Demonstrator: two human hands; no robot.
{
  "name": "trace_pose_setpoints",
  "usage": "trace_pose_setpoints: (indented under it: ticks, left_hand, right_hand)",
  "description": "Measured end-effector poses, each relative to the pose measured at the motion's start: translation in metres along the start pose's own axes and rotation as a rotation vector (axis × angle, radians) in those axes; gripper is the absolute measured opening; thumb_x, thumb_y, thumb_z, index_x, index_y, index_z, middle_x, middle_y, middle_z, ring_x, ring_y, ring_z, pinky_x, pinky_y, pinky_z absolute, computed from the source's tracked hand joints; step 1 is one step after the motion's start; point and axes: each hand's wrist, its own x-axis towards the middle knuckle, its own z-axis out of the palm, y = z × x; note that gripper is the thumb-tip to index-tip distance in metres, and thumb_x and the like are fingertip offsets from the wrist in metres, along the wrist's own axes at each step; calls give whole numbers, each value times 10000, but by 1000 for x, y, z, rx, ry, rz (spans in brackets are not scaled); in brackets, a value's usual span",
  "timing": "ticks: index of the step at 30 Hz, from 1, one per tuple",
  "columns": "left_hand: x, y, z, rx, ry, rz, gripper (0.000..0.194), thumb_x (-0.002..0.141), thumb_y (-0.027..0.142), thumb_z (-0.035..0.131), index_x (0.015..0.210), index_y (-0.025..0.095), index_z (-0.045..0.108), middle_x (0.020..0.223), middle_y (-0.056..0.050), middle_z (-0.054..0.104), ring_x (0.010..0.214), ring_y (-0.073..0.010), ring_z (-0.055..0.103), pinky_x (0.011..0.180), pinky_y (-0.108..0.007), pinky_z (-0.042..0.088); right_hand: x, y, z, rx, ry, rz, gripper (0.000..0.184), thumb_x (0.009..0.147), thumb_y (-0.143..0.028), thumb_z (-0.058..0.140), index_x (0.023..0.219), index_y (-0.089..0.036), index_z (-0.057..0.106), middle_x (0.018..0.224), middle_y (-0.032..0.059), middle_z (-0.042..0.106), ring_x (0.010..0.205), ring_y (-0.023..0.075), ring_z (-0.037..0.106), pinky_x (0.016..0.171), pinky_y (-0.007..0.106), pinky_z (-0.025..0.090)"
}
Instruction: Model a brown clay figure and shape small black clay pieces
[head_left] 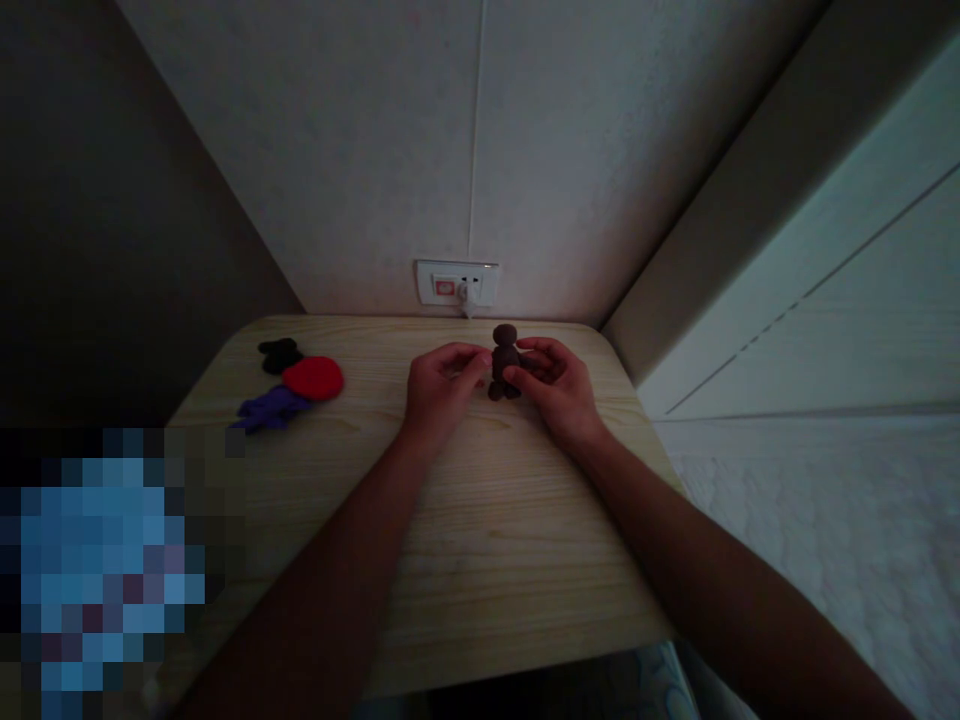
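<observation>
A small brown clay figure point(506, 360) with a round head, a body and stubby legs stands upright between my hands, near the back of the wooden table point(480, 520). My right hand point(559, 385) is closed on its right side, thumb across the front of the body. On the other side, my left hand point(446, 385) has its thumb and fingertips pinched together at the figure's left edge. Whether a small piece sits in that pinch is hidden by the fingers.
At the table's left lie a red clay disc point(313, 378), a black clay lump point(280, 355) and a purple clay piece point(271, 408). A wall socket point(456, 284) with a white plug is just behind the table. To the right is a white quilted surface point(817, 530). A pixelated patch covers the lower left.
</observation>
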Motion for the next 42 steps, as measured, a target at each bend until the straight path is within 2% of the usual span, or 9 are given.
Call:
trace_pose_setpoints:
  ticks: [8,19,24,29,36,42]
  left_hand:
    - [3,-6,-2,37,1,32,219,743,375,831,817,170,811,813,-47,785,698,-152,667,658,-271,551]
    - [2,-4,-2,103,-1,63,157,764,340,804,784,185,807,808,-47,789,723,-170,695,739,-303,558]
    - [1,-2,0,49,18,34,180,749,346,811,798,174,789,825,-50,779,741,-163,678,686,-279,544]
    - [1,0,0,-104,45,-65,276,722,346,794,933,168,774,879,-57,774,800,-193,709,627,-274,547]
    - [2,-4,1,-95,-50,-70,407,658,304,874,1023,152,776,980,-85,795,874,-210,728,781,-330,578]
    - [2,-4,2,-147,-73,-67,361,676,309,887,992,150,810,999,-100,815,859,-204,737,811,-339,570]
  right_hand:
    - [1,-1,-1,-46,-12,-18,522,679,-371,954,1090,-235,662,884,-2,771,769,161,741,766,337,645]
    - [0,-1,-2,-45,-23,-28,504,685,-337,950,1089,-231,667,873,-1,786,765,159,753,751,319,645]
    - [0,-1,0,-10,-11,-20,512,674,-335,957,1084,-232,669,863,-3,794,727,156,750,718,316,649]
    - [1,-3,1,19,20,-7,519,663,-350,966,1068,-233,664,878,7,811,725,164,757,679,309,647]
    - [0,-6,2,36,31,-31,467,676,-373,966,990,-246,644,825,-17,802,653,142,728,664,298,631]
    - [0,-7,1,-45,4,-96,393,731,-444,926,966,-247,681,874,1,785,720,156,727,699,326,631]
